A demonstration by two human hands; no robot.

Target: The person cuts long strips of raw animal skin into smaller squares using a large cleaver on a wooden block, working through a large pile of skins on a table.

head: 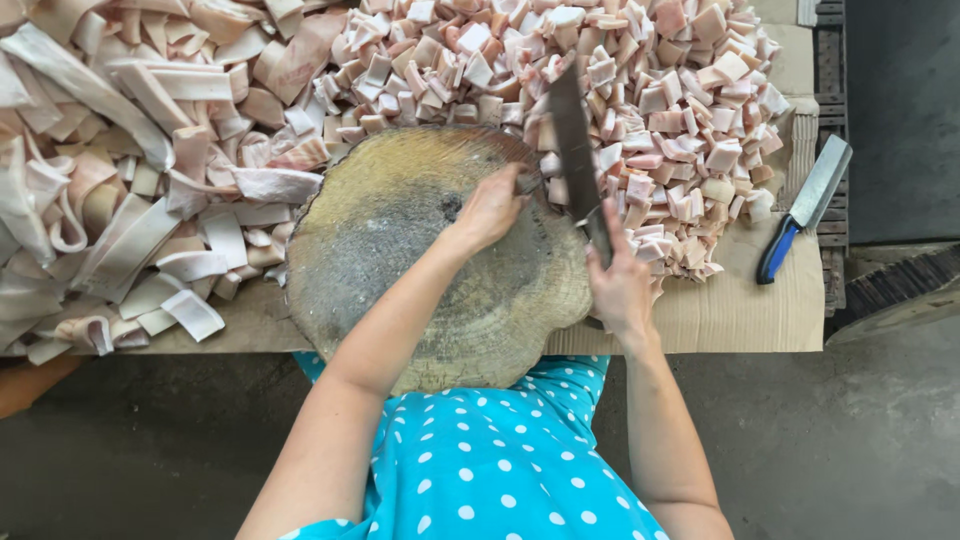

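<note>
Meat covers most of the far half of the bench. The person stands at the near edge in a turquoise dotted top (500,460), both arms stretched over a round wooden chopping block (430,260) that sits at the middle of that edge and overhangs it a little. The right hand (618,285) is closed around the handle of a long cleaver (573,140), whose blade points away toward the far edge and lies along the right rim of the block, its tip reaching into the heap of cut cubes (640,100). The left hand (490,208) rests on the far part of the block beside the blade, fingers curled; it seems to pinch a small scrap at the blade's heel, though the view is too tight to be sure. The cubes, pale pink and white, pile up from the block's far rim out to the far right corner. Long uncut strips of fatty skin (120,170) fill the left side, spilling to the near left edge. A second knife with a blue handle (805,205) lies by itself at the right edge, well apart from both hands, on the brown cardboard (740,300) that covers the bench.
</note>
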